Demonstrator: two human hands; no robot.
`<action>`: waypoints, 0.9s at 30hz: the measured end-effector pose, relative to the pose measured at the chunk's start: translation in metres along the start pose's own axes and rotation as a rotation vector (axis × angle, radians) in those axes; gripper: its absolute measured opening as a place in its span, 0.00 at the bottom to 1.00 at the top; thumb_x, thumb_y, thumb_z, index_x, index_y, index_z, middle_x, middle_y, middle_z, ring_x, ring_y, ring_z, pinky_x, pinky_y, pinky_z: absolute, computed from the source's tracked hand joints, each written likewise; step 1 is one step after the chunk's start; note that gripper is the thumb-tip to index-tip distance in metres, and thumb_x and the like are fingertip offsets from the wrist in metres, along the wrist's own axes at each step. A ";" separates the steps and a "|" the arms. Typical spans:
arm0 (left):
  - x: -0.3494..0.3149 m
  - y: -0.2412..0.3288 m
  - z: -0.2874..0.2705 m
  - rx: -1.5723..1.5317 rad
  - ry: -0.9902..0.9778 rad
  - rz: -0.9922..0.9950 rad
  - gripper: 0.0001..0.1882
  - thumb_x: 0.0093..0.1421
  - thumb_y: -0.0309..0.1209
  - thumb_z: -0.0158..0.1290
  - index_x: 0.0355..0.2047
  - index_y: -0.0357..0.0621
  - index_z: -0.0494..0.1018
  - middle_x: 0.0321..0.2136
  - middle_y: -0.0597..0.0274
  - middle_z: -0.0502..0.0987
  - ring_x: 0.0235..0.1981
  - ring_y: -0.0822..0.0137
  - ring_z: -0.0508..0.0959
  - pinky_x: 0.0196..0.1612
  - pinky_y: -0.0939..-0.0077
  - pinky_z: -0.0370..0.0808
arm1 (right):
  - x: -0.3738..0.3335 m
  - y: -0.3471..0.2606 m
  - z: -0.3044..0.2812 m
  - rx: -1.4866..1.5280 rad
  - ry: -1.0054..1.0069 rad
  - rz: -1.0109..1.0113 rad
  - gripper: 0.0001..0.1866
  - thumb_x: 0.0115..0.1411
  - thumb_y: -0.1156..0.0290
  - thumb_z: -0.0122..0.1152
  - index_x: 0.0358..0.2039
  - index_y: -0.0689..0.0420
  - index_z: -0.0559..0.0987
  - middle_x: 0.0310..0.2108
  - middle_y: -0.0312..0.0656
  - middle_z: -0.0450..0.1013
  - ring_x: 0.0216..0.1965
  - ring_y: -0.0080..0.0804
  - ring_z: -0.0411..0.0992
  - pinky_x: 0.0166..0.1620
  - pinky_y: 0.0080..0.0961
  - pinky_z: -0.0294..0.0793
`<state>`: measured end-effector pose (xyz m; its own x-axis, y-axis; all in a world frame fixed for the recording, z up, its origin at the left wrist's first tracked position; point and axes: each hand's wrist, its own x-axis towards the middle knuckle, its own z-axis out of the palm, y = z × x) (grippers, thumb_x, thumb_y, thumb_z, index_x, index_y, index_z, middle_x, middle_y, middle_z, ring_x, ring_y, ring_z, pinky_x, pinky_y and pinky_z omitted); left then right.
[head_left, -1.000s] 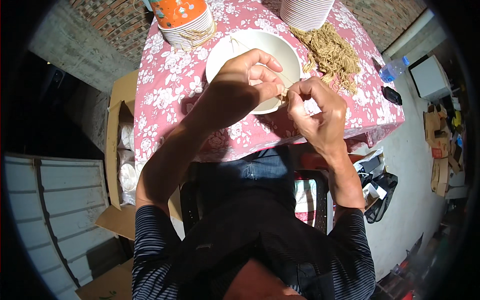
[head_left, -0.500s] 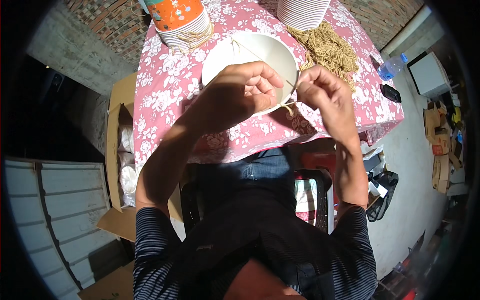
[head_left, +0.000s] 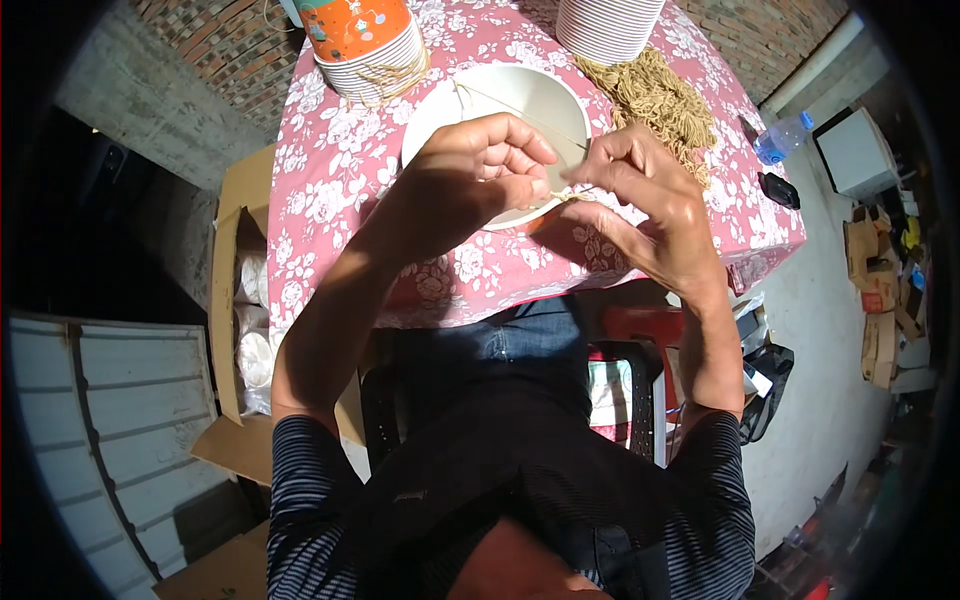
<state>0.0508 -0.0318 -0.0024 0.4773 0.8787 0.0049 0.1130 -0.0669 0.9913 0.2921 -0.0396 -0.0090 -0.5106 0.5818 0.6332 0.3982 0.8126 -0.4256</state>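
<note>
A white round bucket stands on the table in front of me, its mouth facing up. A thin tan cord runs from its far left rim across the opening toward my right hand. At the near right rim the cord forms a small knot or loop. My right fingertips pinch the cord above this loop, and the thumb lies below it. My left hand is curled over the near left rim; its thumb tip meets the left end of the loop. The palm side of its fingers is partly hidden.
A pink flowered tablecloth covers the table. A stack of buckets with an orange one is at far left, another white stack at far right. Beside it lie a heap of tan cords, a plastic bottle and a black object.
My right hand has opened its thumb away from the index finger and shifted slightly left, around the cord loop at the rim. My left hand has barely moved.
</note>
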 end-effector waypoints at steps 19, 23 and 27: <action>-0.001 -0.011 0.014 0.603 0.321 0.524 0.11 0.52 0.31 0.72 0.33 0.42 0.83 0.27 0.61 0.79 0.26 0.66 0.79 0.31 0.72 0.75 | 0.018 -0.004 -0.001 -0.123 -0.013 -0.095 0.09 0.55 0.82 0.67 0.36 0.62 0.78 0.35 0.46 0.74 0.36 0.46 0.76 0.39 0.38 0.76; -0.016 -0.007 0.014 0.820 0.327 0.589 0.07 0.58 0.27 0.65 0.32 0.40 0.76 0.30 0.57 0.76 0.33 0.54 0.80 0.35 0.61 0.76 | 0.023 -0.014 -0.012 -0.326 -0.202 -0.127 0.13 0.52 0.78 0.65 0.40 0.59 0.79 0.35 0.44 0.70 0.38 0.45 0.73 0.41 0.40 0.75; -0.016 -0.013 0.008 0.650 0.301 0.573 0.05 0.59 0.25 0.62 0.32 0.40 0.77 0.30 0.56 0.79 0.33 0.52 0.81 0.36 0.60 0.77 | 0.028 -0.018 -0.008 -0.276 -0.166 -0.105 0.11 0.53 0.80 0.66 0.38 0.61 0.78 0.34 0.46 0.69 0.37 0.46 0.73 0.39 0.39 0.75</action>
<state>0.0481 -0.0488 -0.0164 0.3746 0.7092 0.5973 0.4403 -0.7030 0.5585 0.2767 -0.0379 0.0215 -0.6683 0.5112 0.5404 0.5163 0.8418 -0.1577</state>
